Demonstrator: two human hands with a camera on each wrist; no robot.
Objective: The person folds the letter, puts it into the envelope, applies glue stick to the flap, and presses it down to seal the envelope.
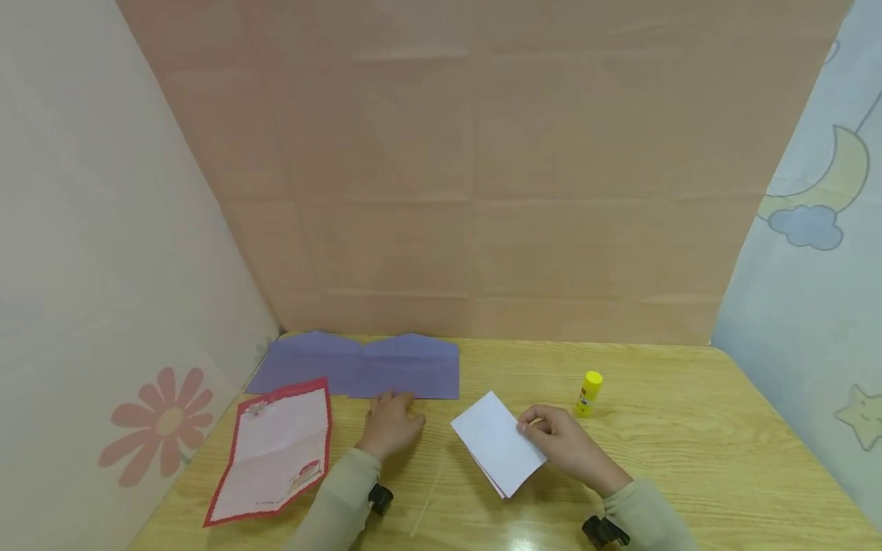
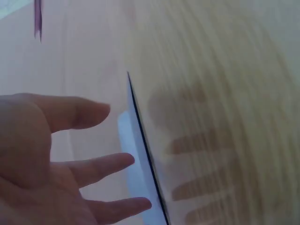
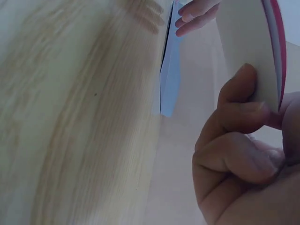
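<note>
ur R hand (image 1: 561, 445) pinches folded card (image 1: 498, 444) by edge, might splay open; L hand (image 1: 393, 425), fingers spread by envelope (image 1: 413, 373), cld nudge it.

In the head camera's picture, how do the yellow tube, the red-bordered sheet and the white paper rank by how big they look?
Largest to smallest:
1. Red-bordered sheet
2. White paper, held in the right hand
3. Yellow tube

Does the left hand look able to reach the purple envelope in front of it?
Yes, probably: the left hand looks empty, its fingers lie close to the purple envelope, and nothing visible blocks them.
</note>
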